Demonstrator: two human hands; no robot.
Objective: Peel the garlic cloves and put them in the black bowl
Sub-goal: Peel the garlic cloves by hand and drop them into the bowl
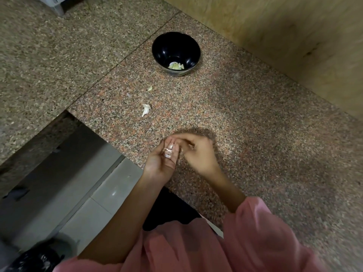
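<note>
a: what do the hands hold?
b: mid-frame, the left hand [160,163] cups garlic cloves [169,152] in curled fingers. the right hand [198,154] meets it, blurred, so i cannot tell its grip.
a: and the black bowl [158,48]?
b: upper centre on the counter [255,118], well apart, with peeled cloves [175,66] inside. peel scraps [145,109] lie between.

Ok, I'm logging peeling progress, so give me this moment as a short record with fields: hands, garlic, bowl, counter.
left hand: holds garlic, skin seemingly on
right hand: fingers at the garlic; grip blurred
black bowl: upright, a few peeled cloves inside
counter: skin scrap and loose piece between hands and bowl
progress: partly done
</note>
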